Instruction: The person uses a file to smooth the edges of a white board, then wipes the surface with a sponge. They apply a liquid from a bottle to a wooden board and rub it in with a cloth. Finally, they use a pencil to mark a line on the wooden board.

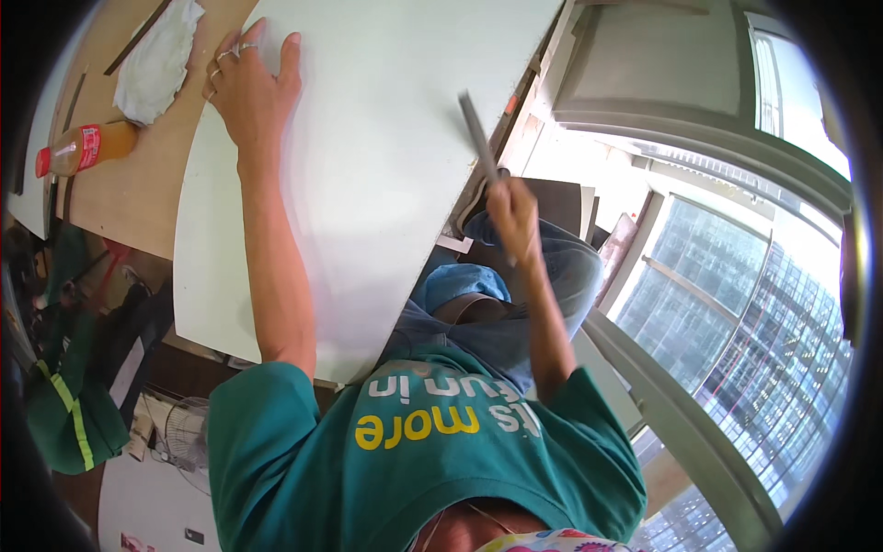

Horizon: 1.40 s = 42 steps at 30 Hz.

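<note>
A large white board (386, 138) lies in front of me, reaching from the far edge almost to my shirt. My left hand (253, 87) presses on it near its left edge, thumb and fingers spread, with rings on the fingers. To the right, my right hand (513, 216) is closed round the lower end of a long, flat grey metal file (477, 129). The file points up and away, tilted beside the board's right edge, and motion smears it a little. I cannot tell whether it touches the edge.
Under the board is a brown wooden surface (161, 198), holding a red-capped bottle (87, 149) and a crumpled white cloth (161, 69). A dark thin strip (138, 37) lies by the cloth. A fan (189, 431) stands at lower left. Tall windows (708, 267) are on the right.
</note>
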### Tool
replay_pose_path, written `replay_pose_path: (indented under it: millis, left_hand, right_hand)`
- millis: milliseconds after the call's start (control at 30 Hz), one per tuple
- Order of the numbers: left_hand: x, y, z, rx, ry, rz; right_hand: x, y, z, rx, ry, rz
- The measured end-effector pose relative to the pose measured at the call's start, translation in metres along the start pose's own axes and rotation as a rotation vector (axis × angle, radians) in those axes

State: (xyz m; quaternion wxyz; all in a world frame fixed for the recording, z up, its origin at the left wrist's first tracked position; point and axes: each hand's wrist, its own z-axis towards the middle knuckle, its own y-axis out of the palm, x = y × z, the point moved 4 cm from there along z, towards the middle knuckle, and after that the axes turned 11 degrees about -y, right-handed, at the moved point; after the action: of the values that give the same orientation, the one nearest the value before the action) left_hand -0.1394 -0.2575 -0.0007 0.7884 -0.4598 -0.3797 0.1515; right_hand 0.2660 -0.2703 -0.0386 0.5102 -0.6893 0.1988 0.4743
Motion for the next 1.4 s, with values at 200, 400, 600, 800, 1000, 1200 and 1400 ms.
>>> replay_pose_path:
  millis: [200,400,600,800,1000,1200,1400]
  left_hand:
    - [0.009,0.005,0.003,0.009,0.030,0.019]
    - [-0.001,0.004,0.004,0.017,0.006,0.035]
    - [0.008,0.010,0.005,0.037,0.051,0.041]
    - [-0.004,0.008,0.002,0.030,0.004,0.052]
    - [0.003,0.013,0.010,0.117,0.115,0.045]
    - [0.000,0.000,0.003,0.054,0.052,-0.063]
    - [-0.006,0.008,0.006,0.070,0.110,-0.051]
  right_hand:
    - [-0.014,-0.023,0.109,0.075,-0.002,-0.001]
    - [0.009,-0.003,0.015,0.022,-0.076,-0.014]
    - [-0.004,-0.029,0.123,0.151,-0.052,0.037]
    - [0.022,-0.006,0.036,0.051,0.009,0.055]
    - [-0.007,-0.036,0.133,0.115,-0.048,-0.065]
    - [0.027,0.010,-0.009,-0.024,-0.023,-0.178]
    - [-0.029,0.043,-0.049,0.062,-0.001,0.061]
